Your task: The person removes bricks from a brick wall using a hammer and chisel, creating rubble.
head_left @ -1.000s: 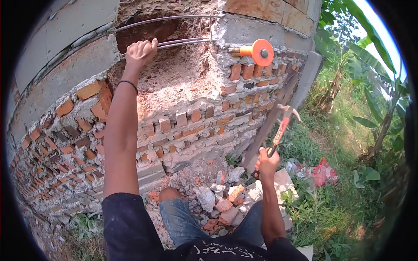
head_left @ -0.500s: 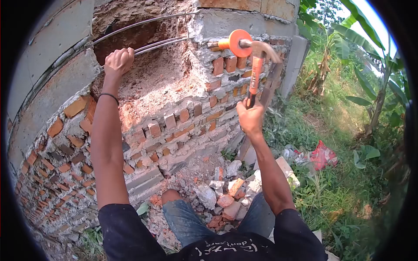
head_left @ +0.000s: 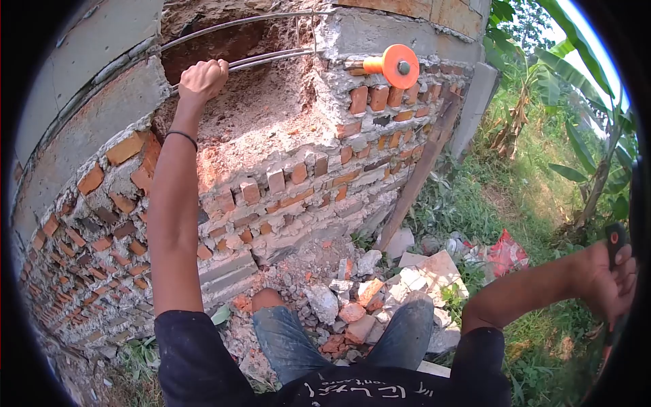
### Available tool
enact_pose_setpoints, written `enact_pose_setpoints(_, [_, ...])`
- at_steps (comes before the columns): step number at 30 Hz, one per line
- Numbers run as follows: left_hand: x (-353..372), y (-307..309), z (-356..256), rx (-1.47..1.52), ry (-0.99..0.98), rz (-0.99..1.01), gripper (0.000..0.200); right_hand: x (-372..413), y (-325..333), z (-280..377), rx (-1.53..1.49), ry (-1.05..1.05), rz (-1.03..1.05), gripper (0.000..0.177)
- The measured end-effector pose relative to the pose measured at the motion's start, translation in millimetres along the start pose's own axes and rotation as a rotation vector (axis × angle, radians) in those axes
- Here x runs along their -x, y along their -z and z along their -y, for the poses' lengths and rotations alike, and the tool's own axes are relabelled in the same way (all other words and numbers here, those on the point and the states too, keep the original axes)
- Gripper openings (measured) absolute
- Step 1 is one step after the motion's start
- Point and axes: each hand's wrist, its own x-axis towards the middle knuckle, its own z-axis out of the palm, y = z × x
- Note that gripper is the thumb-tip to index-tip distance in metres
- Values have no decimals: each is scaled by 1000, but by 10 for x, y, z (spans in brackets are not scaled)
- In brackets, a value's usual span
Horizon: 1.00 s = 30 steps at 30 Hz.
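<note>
My left hand (head_left: 203, 79) is closed around the lower steel rebar (head_left: 274, 58), which crosses a broken hollow in the wall. Out at the far right, my right hand (head_left: 609, 279) grips a claw hammer (head_left: 615, 237) by its black handle. The hammer's head is hidden past the dark edge of the view. An orange chisel with a round hand guard (head_left: 401, 66) sticks out of the brick wall (head_left: 291, 173) near its corner, with neither hand on it. Its metal striking end faces me, and its tip is out of sight.
Broken bricks and concrete rubble (head_left: 359, 312) lie around my legs. A wooden plank (head_left: 424, 173) leans against the wall's right end. Further right are a red and white plastic bag (head_left: 505, 254), grass and banana plants (head_left: 597, 163). Grey concrete (head_left: 102, 102) borders the hollow on the left.
My right hand has swung the hammer from beside the chisel's end out to the far right and down. My left hand keeps its hold on the rebar. The view has shifted slightly.
</note>
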Motion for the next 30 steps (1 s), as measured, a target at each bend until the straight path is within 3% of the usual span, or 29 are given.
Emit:
enact_pose_setpoints(1, [2, -19, 6, 7, -18, -47, 46, 434, -195, -189, 118, 69, -138, 24])
enact_pose_setpoints(2, [-25, 5, 10, 7, -23, -49, 46, 1114, -296, -430, 240, -6, -192, 20])
enact_pose_setpoints(3, [-17, 26, 6, -14, -17, -38, 46, 1945, -228, -606, 353, -221, -108, 17])
enact_pose_setpoints(4, [13, 36, -1, -26, 4, -31, 46, 2731, -40, -671, 543, -581, 197, 13])
enact_pose_setpoints(5, [84, -15, 9, -31, -37, 0, 46, 3188, 173, -570, 753, -986, 640, 11])
enact_pose_setpoints(6, [22, 19, 62, -45, -74, -6, 47, 3297, 338, -358, 742, -1148, 821, 9])
enact_pose_setpoints(7, [-37, 99, 72, -28, -1, -108, 47, 3040, 337, -167, 726, -1146, 799, 11])
enact_pose_setpoints(9, [64, -39, -30, -8, 0, -117, 47, 2489, 423, 58, 664, -1047, 729, 20])
enact_pose_setpoints(11, [-7, -114, 104, -1, -48, -62, 48, 1685, 110, 141, 534, -956, 374, 30])
enact_pose_setpoints(13, [11, -45, 51, -6, -13, -43, 49, 856, -43, 152, 347, -579, 298, 26])
enact_pose_setpoints(14, [22, -12, 9, -6, 15, -21, 50, 509, -108, 219, 393, -434, 233, 32])
enact_pose_setpoints(16, [23, 3, -13, -8, 12, -46, 50, -287, 300, 311, -26, -336, 213, 40])
enact_pose_setpoints(17, [16, -23, 0, -10, 3, -61, 50, -273, 219, 246, -66, -187, 123, 38])
enact_pose_setpoints(19, [13, 8, -20, -25, 7, -20, 49, 672, -153, -95, 159, -4, -146, 33])
enact_pose_setpoints(21, [-20, 24, -10, -30, -23, -36, 48, 2201, -201, -479, 367, -278, -121, 28])
enact_pose_setpoints(23, [35, 1, 54, -42, -96, -60, 46, 3511, 112, -385, 719, -1036, 541, 24])
enact_pose_setpoints(24, [-20, 9, 61, -52, -98, -79, 46, 3674, 195, -174, 714, -1204, 649, 22])
enact_pose_setpoints(26, [-37, -121, 123, -61, -71, -106, 45, 3300, 364, 167, 707, -1240, 656, 12])
enact_pose_setpoints(27, [-30, -117, 90, -27, -32, -47, 46, 3045, 511, 234, 629, -1334, 553, 21])
enact_pose_setpoints(29, [9, -174, 105, -19, -45, -50, 41, 2247, 384, 231, 504, -1196, 297, 32])
enact_pose_setpoints(30, [-56, -223, 173, -8, -81, -88, 44, 1838, 311, 187, 488, -979, 221, 31])
